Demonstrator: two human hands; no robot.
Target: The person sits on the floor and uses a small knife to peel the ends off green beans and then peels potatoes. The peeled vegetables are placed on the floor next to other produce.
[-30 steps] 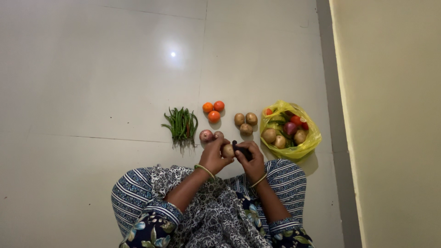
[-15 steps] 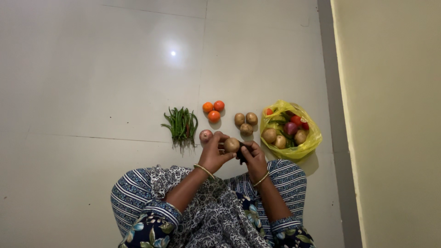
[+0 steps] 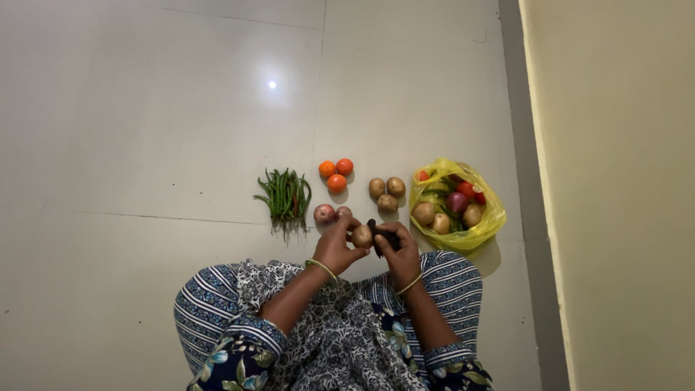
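- Left hand (image 3: 337, 245) has its fingers wrapped around a small brown potato (image 3: 362, 235), held up just above the lap, roughly the middle of the view.
- Right hand (image 3: 397, 250) is curled tight around a dark tool (image 3: 379, 237), maybe a peeler but it's too small to tell; its tip sits right against the potato at the potato's 3 o'clock.
- Both wrists have a thin bangle, and the person sits on the pale tiled floor (image 3: 145, 130) in a patterned blue and white outfit.
- At 12 o'clock from the hands, 3 more potatoes (image 3: 386, 192) lie bunched together.
- 3 orange-red tomatoes (image 3: 335, 172) sit at about 11 o'clock, a bit further out.
- 2 reddish onions (image 3: 329, 213) lie just beside the left hand, at its 11 o'clock.
- A bundle of green beans (image 3: 284, 197) lies at 10 o'clock, well clear of the hands.
- At 2 o'clock there's a yellow plastic bag (image 3: 485, 217), open, with mixed veg inside.
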